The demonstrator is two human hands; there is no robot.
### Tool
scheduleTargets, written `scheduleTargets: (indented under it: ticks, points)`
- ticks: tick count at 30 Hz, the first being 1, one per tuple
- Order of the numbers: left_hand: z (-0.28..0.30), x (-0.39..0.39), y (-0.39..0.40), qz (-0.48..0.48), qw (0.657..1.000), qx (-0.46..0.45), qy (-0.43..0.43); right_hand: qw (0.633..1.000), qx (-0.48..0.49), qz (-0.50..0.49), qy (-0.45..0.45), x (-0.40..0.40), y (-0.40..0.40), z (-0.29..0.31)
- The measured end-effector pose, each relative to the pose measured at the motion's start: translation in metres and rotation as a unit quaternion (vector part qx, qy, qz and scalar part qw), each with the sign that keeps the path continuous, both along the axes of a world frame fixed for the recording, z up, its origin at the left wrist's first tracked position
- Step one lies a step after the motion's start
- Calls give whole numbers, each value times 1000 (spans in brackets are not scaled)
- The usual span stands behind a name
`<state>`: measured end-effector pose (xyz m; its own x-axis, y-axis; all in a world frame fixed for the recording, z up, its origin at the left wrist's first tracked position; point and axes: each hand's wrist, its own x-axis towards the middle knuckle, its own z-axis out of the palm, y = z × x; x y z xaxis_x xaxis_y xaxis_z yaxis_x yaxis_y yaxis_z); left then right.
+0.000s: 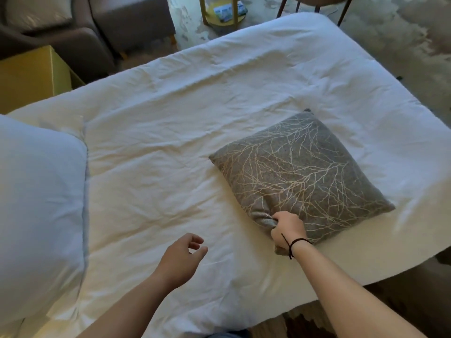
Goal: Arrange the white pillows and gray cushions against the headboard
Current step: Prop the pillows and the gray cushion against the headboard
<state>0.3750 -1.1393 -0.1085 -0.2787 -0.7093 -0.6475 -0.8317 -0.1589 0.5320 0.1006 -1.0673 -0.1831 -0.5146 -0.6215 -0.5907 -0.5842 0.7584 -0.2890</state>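
Where cloth bunches, near corner: pinched by right hand (288,230), fist clamped on a fold of the gray cushion (300,174), likely for a one-handed lift or drag.
Gray cushion: flat on the white duvet (170,118), stretching away from the right hand, pale branch pattern up.
Left hand (180,257): hovering over bare duvet beside the right hand, fingers loosely curled and apart, holding nothing; probably ready to take a second corner.
White pillow (39,203): well off to the left hand's outer side, untouched.
Wrist cord (294,243): dark, on the right wrist.
Headboard: out of sight; placement not yet done.
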Motion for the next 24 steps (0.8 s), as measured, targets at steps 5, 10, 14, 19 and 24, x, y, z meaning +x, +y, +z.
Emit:
scheduleTargets:
  ticks: [5, 10, 14, 19, 24]
  points:
    - [48, -5, -3, 94, 985, 40, 139, 979, -152, -32, -131, 59, -48, 85]
    - [108, 32, -11, 9, 964, -142, 225, 830, -261, -197, -451, 132, -95, 189]
    - [145, 85, -21, 53, 944, -255, 201, 713, -263, -257, -598, 168, -122, 260]
    - [169, 159, -10, 188, 929, -303, 95, 618, -218, -279, -702, 199, -153, 321]
    - [166, 218, 11, 226, 921, -318, -18, 608, -182, -298, -713, 231, -196, 352]
